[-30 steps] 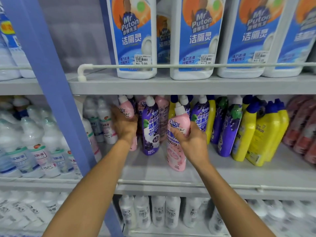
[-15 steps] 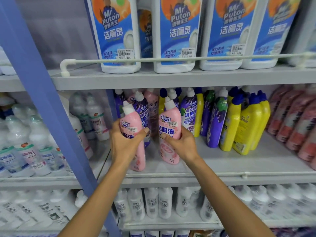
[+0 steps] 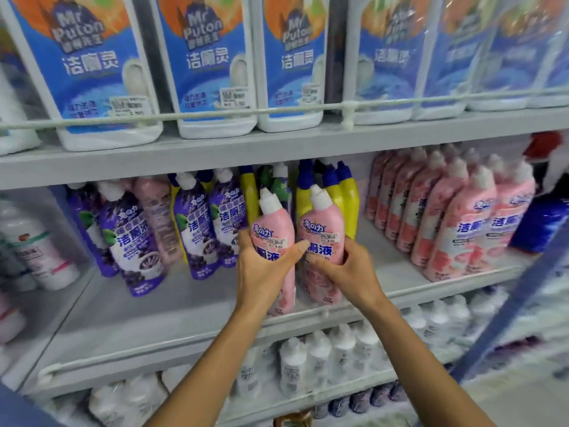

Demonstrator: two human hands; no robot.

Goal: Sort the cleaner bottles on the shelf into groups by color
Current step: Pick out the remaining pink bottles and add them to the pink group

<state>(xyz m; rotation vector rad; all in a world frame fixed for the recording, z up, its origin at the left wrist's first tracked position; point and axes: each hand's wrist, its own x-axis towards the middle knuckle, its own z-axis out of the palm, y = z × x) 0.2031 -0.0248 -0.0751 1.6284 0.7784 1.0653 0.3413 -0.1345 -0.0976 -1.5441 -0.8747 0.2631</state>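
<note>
— What is held at the shelf (image 3: 184, 306)?
— One pink bottle (image 3: 272, 229) is gripped in the left hand (image 3: 264, 272) and a second pink bottle (image 3: 323, 229) in the right hand (image 3: 345, 269), with fingers curled round each. Both are kept upright, side by side, at the shelf's front edge.
— What is obscured?
— The lower labels are covered by the hands. Yellow bottles (image 3: 349, 198) are partly hidden behind, and the jugs (image 3: 203, 72) above are cut off at the top. Whether the bases rest on the shelf cannot be told.

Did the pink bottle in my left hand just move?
Yes, the pink bottle moved right, from among the purple bottles to before the yellow bottles.
</note>
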